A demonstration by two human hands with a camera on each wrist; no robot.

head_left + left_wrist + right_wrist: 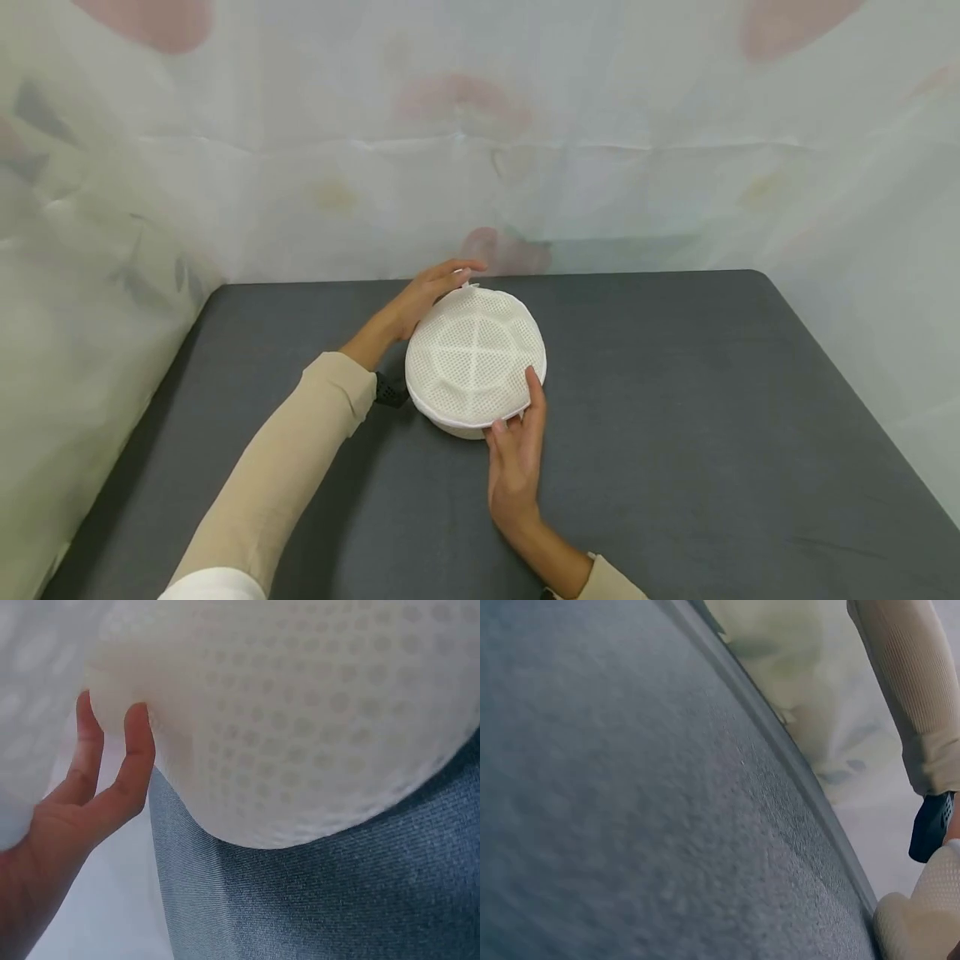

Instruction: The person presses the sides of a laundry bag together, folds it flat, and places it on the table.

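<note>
- Head view: round white mesh case [476, 360] lying flat near the middle of the dark table [712, 433], slightly toward the far left part.
- Left hand [427, 296] curved against the case's far-left rim, fingertips at a small tab on the far edge; fingers bent round the rim, gripping it lightly.
- Right hand [516, 458] at the near-right rim, thumb up along the side, fingers hooked under the near edge, holding the case.
- Beige sleeve [285, 467] crossing the near-left part of the table; small black device [390, 390] at the left wrist, just beside the case.
- Wide bare table to the right and on the near side; narrower strip between the case and the far edge.
- Pale curtain [525, 167] closing off the table's far edge and both sides.
- Left wrist view: mesh case [315, 712] filling the top, its rounded lower edge over the table [337, 900]; two fingers [139, 761] pressed up against the case's side, slightly bent.
- Right wrist view: mostly table [630, 810], its curved edge running diagonally; corner of the case [922, 915] at bottom right; sleeve [915, 690] and black device [932, 825] above it; right hand itself nearly out of view.
</note>
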